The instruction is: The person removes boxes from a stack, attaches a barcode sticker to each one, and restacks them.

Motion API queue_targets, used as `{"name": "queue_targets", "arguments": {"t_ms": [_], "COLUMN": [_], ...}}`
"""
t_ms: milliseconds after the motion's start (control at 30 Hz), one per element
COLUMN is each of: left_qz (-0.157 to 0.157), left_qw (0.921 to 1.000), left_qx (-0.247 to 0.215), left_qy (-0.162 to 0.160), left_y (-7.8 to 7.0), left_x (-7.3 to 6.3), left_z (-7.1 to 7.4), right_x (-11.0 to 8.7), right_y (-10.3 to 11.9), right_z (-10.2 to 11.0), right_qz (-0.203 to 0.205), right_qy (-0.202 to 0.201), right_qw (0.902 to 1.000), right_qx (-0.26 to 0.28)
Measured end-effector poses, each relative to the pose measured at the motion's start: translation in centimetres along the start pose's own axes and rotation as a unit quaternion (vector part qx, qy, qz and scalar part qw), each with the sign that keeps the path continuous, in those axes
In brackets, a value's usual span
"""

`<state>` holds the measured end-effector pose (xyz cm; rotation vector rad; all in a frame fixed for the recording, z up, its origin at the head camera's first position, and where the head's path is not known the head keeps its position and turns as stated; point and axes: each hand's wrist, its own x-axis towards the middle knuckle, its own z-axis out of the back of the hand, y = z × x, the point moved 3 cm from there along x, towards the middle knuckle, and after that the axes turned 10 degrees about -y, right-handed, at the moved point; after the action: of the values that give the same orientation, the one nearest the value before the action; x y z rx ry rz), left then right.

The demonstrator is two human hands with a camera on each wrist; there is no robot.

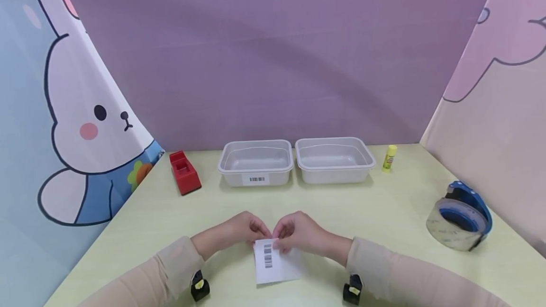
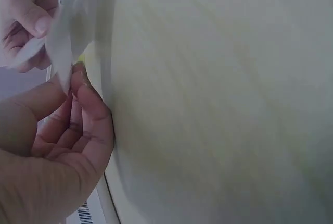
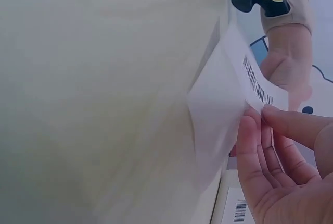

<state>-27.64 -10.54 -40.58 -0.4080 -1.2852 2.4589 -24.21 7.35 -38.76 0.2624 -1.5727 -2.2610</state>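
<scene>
A white barcode label sheet is held between both hands above the near part of the table, two black barcodes printed on its face. My left hand pinches its upper left edge between thumb and fingertips; in the left wrist view a narrow white tip of the paper sits in that pinch. My right hand pinches the upper right part of the label, thumb over the printed side. In the right wrist view, a plain white layer spreads behind the barcode strip, bent away from it.
Two translucent plastic tubs stand side by side at the back: a left tub with a barcode label on its front, and a right tub. A red desk dispenser lies left, a yellow glue stick right, a blue packing tape dispenser far right.
</scene>
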Motion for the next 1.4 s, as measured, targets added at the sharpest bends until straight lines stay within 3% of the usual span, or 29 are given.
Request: {"name": "queue_targets", "arguments": {"t_ms": [200,333,567,900,1200,1267,1400], "left_qz": [-0.083,-0.117,-0.127,-0.144,-0.205,-0.204,-0.159], "left_qw": [0.9932,0.9856,0.9788,0.9666,0.9539,0.9533,0.9658], "left_qx": [0.079,0.117,0.151,0.198,0.198,0.194,0.151], "left_qy": [-0.017,-0.033,-0.055,-0.077,-0.092,-0.109,-0.139], "left_y": [-0.5,-0.7,-1.2,-1.4,-3.3,-4.4,-6.8], "left_x": [0.3,0.3,0.2,0.2,0.6,1.1,2.8], "left_z": [0.1,0.2,0.5,0.4,1.2,1.2,0.3], "right_x": [-0.4,-0.7,-1.4,-2.2,-2.7,-2.7,-2.8], "right_y": [-0.4,-0.6,-0.5,-2.5,-4.8,-5.1,-5.4], "right_z": [0.0,0.3,1.7,5.4,10.0,11.0,12.7], "right_qz": [-0.028,-0.045,-0.063,-0.133,-0.155,-0.159,-0.149], "right_qy": [0.009,0.012,0.005,-0.052,-0.123,-0.139,-0.158], "right_qw": [0.9993,0.9979,0.995,0.9829,0.9643,0.9579,0.9497], "right_qx": [0.024,0.045,0.078,0.116,0.176,0.195,0.226]}}
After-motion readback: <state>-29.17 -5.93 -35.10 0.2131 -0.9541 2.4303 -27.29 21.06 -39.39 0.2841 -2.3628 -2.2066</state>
